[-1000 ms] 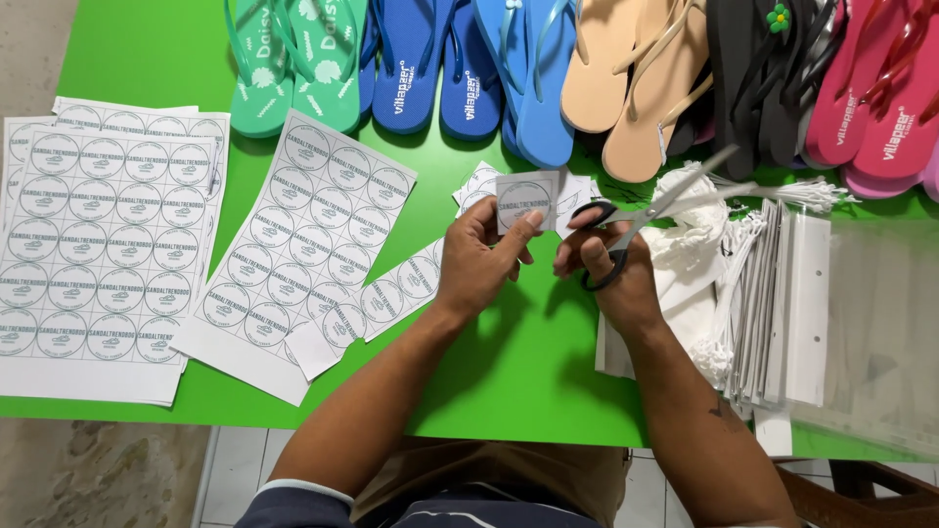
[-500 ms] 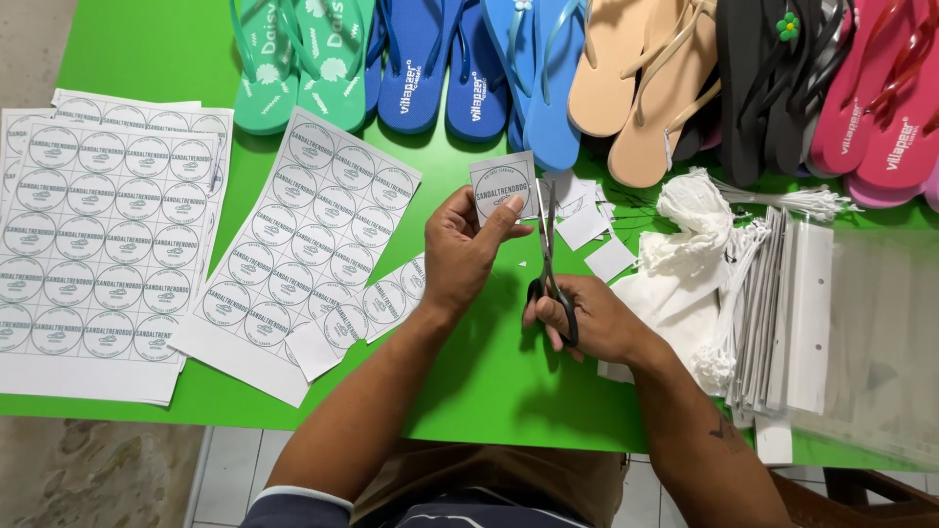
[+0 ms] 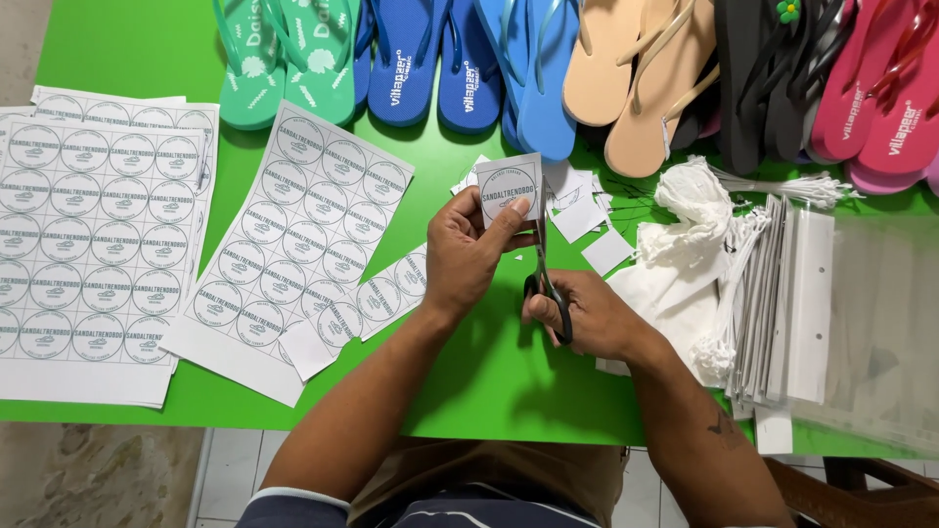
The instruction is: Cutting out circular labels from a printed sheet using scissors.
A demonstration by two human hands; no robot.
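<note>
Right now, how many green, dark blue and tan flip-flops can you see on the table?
Green flip-flops: 2
Dark blue flip-flops: 2
Tan flip-flops: 2
Total: 6

Hands: two, a left hand (image 3: 468, 256) and a right hand (image 3: 587, 315)
Scissors (image 3: 546, 284): one pair
Cut square label (image 3: 509, 190): one, in the left hand
Green flip-flops (image 3: 286, 54): two
Dark blue flip-flops (image 3: 435, 59): two
Light blue flip-flops (image 3: 536, 73): two
Beige flip-flops (image 3: 636, 73): two
Pink flip-flops (image 3: 880, 93): at least two; the edge cuts them off
Loose label sheets (image 3: 308, 230): one lying apart, plus a stack (image 3: 93, 244) too overlapped to count
</note>
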